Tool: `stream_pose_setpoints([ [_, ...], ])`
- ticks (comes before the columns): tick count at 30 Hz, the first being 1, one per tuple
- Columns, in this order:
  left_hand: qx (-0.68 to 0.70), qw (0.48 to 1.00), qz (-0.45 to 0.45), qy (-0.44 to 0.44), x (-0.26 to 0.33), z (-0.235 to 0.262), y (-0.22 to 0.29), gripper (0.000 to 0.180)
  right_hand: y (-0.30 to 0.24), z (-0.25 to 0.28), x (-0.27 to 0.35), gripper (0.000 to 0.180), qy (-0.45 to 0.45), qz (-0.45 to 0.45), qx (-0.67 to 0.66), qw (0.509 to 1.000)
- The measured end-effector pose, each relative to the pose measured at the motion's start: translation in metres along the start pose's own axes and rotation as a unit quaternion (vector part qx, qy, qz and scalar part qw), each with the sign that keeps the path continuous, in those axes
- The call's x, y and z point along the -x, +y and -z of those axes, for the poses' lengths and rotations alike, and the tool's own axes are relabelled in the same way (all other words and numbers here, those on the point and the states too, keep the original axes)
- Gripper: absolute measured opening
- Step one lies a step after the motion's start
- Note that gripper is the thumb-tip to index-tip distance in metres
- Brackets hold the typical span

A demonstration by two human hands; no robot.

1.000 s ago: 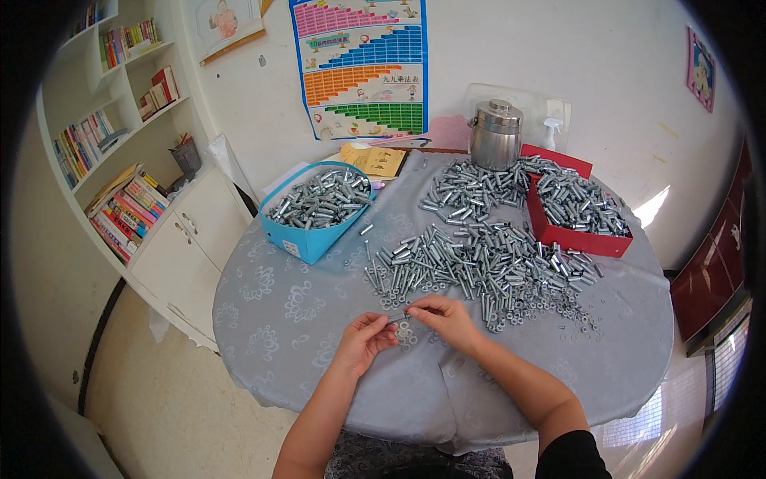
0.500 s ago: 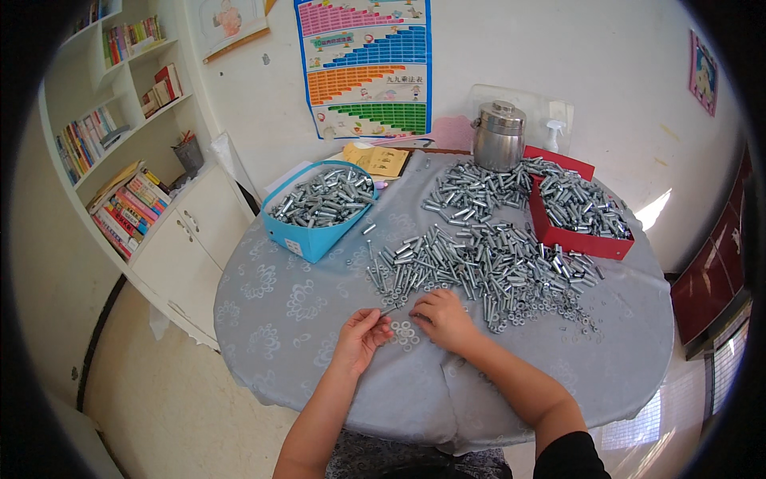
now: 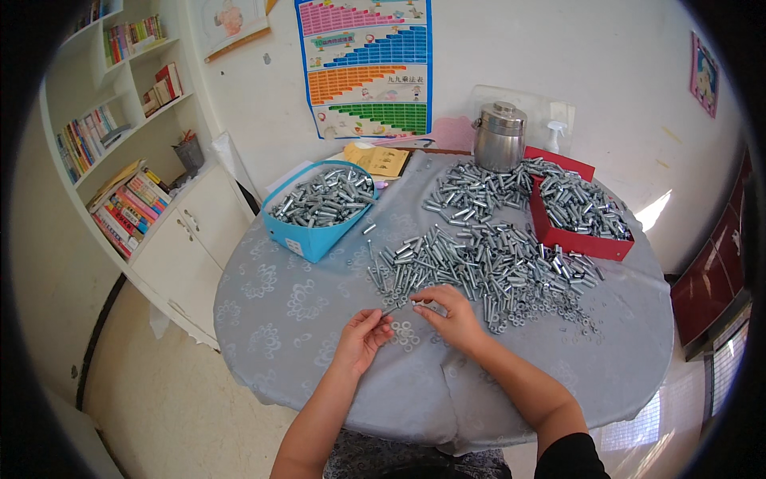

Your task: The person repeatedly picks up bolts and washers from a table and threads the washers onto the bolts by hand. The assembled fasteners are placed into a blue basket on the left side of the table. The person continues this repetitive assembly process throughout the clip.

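My left hand (image 3: 361,338) pinches a thin metal bolt (image 3: 391,310) between thumb and fingertips, its free end pointing right. Close by, my right hand (image 3: 449,313) is closed on a small shiny metal piece (image 3: 413,302), which looks like a nut. The piece is just off the bolt's tip; whether they touch is too small to tell. Beneath and between the hands, a little group of flat washers (image 3: 404,336) lies on the grey tablecloth (image 3: 295,335). Beyond my fingers spreads a large heap of metal bolts and sleeves (image 3: 495,259), with loose nuts and washers (image 3: 550,307) along its near right side.
A blue basket (image 3: 307,243) full of metal sleeve pieces stands at the far left. At the far right is a red box (image 3: 586,246), also filled, beside a steel canister (image 3: 500,137). A yellow booklet (image 3: 379,160) lies at the back edge. Bookshelves (image 3: 120,104) line the left wall.
My right hand has lifted slightly from the table and turned, and the small metal piece now shows at its fingertips near the bolt. My left hand stays nearly still with the bolt.
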State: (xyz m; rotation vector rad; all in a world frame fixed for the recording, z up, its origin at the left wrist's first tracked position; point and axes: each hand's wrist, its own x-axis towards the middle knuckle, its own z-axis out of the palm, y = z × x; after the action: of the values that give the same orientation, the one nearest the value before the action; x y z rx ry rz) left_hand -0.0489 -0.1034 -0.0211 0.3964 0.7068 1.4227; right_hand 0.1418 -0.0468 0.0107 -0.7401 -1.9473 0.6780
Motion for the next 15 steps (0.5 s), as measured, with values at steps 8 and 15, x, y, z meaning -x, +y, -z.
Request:
stream_pose_setpoints([
  [8,-0.052,0.999,0.006,-0.014,0.0010,-0.0026,-0.0004,0.007,-0.0039,0.0006,0.0005,0.020,-0.006,0.027,-0.024,0.999],
  [15,-0.090,0.995,-0.011,-0.028,0.0019,-0.0024,-0.0016,0.007,-0.0037,0.0032,0.0033,0.016,-0.074,-0.065,-0.025,0.995],
])
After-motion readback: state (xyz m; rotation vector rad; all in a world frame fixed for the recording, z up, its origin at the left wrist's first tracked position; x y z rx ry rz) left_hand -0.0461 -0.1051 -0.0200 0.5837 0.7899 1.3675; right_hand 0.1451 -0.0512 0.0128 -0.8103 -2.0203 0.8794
